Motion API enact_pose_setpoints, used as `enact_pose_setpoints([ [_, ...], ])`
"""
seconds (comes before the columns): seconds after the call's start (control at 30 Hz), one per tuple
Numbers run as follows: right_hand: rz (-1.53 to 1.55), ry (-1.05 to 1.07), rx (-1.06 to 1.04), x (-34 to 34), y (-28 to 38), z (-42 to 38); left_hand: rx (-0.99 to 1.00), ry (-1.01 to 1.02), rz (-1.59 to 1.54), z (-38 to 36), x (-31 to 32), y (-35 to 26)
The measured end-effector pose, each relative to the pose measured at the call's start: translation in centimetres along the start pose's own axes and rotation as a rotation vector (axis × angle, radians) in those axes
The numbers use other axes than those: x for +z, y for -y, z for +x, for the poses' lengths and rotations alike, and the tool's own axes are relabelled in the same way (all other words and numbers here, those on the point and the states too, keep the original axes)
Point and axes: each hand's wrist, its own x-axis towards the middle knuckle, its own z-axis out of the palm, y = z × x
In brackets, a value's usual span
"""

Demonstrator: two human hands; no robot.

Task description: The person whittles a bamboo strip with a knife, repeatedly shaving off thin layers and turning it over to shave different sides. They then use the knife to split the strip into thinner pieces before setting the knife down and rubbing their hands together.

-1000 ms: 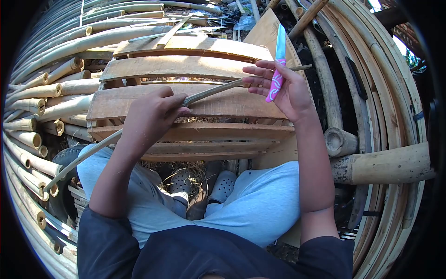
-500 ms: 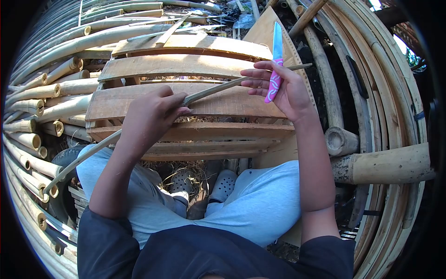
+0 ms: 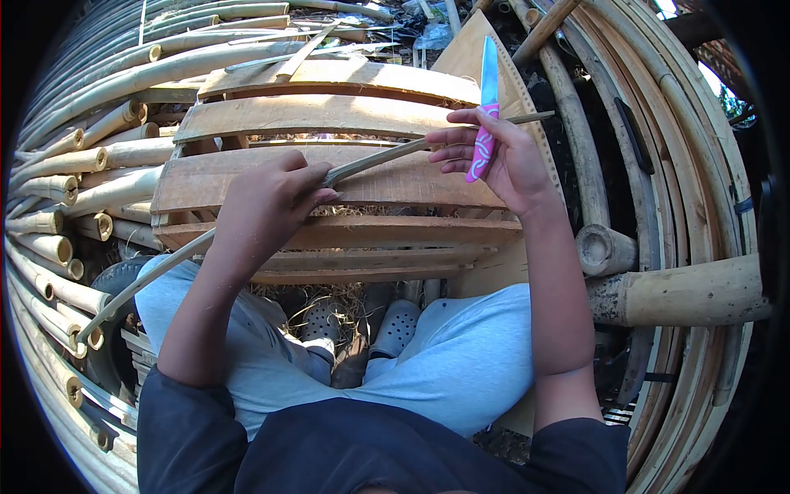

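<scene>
A long thin bamboo strip (image 3: 378, 159) runs slantwise above the slatted wooden bench (image 3: 222, 177), its lower left end near the bamboo pile. My left hand (image 3: 276, 202) is closed round the strip near its middle. In my right hand (image 3: 506, 160) is a knife (image 3: 489, 78) with a pink and white patterned handle, its blade pointing up and away from me. The handle lies between the thumb and the partly curled fingers. The strip passes behind this hand, and its far end shows to the right of it.
Bamboo poles (image 3: 123, 154) are stacked along the left. On the right lie long curved bamboo lengths (image 3: 699, 189) and a thick bamboo pole (image 3: 691, 295). A flat panel (image 3: 469, 58) stands at the bench's right end. Loose slivers (image 3: 309, 53) rest on its far edge.
The knife has tilted very slightly in my right hand, its tip shifting a little to the left. My left hand and the strip look nearly unchanged.
</scene>
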Motion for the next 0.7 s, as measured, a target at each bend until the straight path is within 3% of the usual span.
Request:
enact_pose_setpoints([
  [0.7,-0.051,0.011,0.012,-0.34,-0.59,0.32,-0.006,0.003,0.001,-0.02,0.03,-0.02],
])
